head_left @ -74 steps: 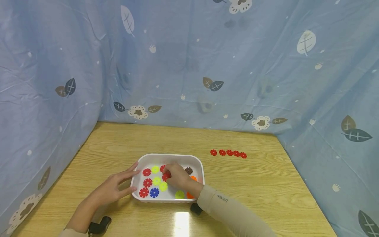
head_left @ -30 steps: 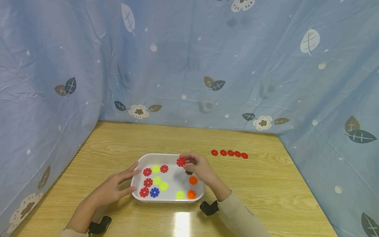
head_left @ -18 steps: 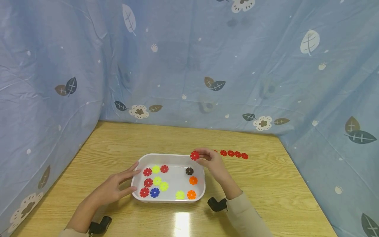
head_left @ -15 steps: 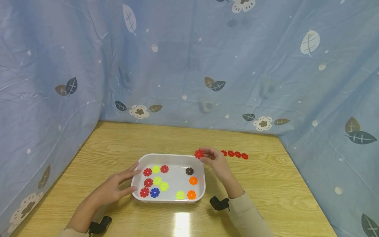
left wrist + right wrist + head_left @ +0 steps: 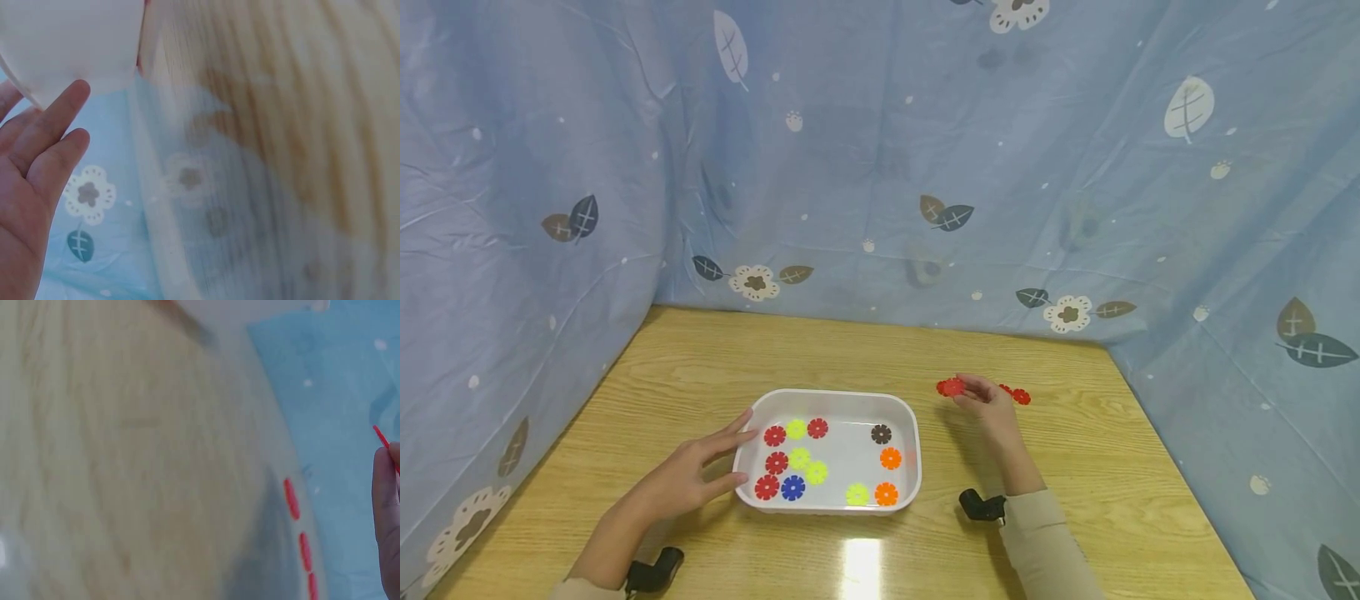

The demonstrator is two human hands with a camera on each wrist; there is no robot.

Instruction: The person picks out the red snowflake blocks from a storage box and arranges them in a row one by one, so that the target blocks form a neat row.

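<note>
Beyond the white rectangular plastic tray, a blue cloth curtain with leaf and flower print; under the tray, a yellowish wood-grain worktop. At the tray's left end, left grip: rests with spread, relaxed fingers against the wall, nothing held. Right of the tray, right grip: pinches a red flower-shaped plastic disc, apparently raised off the worktop. Past the tray's back right corner, a row of red notched discs, partly hidden behind the right grip, so impossible to count in full.

Partly done, judging by this layout: several red pieces already set out, one more not yet put down, four red discs left in the tray. Also inside the tray: four yellow-green discs, two orange discs, one blue disc, one dark brown disc.
</note>
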